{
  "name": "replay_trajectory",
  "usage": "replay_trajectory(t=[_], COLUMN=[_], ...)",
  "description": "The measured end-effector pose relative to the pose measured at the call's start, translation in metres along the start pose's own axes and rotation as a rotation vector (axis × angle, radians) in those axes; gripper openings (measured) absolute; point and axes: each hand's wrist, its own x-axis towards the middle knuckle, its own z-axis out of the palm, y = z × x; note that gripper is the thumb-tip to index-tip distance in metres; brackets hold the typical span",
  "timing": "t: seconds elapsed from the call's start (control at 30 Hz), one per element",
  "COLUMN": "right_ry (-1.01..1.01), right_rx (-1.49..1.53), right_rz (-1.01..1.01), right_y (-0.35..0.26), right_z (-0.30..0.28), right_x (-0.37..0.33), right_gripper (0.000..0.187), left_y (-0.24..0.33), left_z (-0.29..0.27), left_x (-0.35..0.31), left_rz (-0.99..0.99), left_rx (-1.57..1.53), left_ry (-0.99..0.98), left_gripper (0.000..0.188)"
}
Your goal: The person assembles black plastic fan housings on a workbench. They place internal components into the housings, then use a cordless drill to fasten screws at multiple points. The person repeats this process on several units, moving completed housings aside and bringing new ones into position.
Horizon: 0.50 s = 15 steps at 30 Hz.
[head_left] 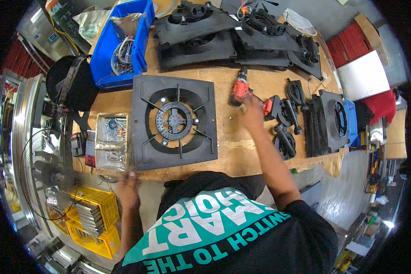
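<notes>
The tabletop (233, 141) is smooth wood with a faint sheen, while the stove (205, 118) looks like dark, matt metal, its burner (170, 122) rougher. The drill (240, 92) has a plastic shell, the blue bin (121, 81) is smooth, glossy plastic, and the screws (116, 129) are shiny metal. The shirt (306, 233) is matt cloth.

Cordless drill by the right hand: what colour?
Cordless drill: red and black, best seen in the head view.
</notes>
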Motion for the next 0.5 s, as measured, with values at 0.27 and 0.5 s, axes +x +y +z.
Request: replay_trajectory(t=[0.27, 0.5], right_ry=[-0.507, -0.412], right_rx=[-0.071, 0.073], right_rz=[0.106, 0.167], right_y=[0.053, 0.031], right_z=[0.009, -0.021], right_x=[0.082, 0.047], right_gripper=[0.101, 0.089], left_y=[-0.033, -0.017], left_z=[0.089, 0.124], left_x=[0.059, 0.097], left_rz=[-0.328, -0.293], left_rx=[-0.78, -0.775], left_ry=[-0.314, -0.442], left_gripper=[0.042, 0.044])
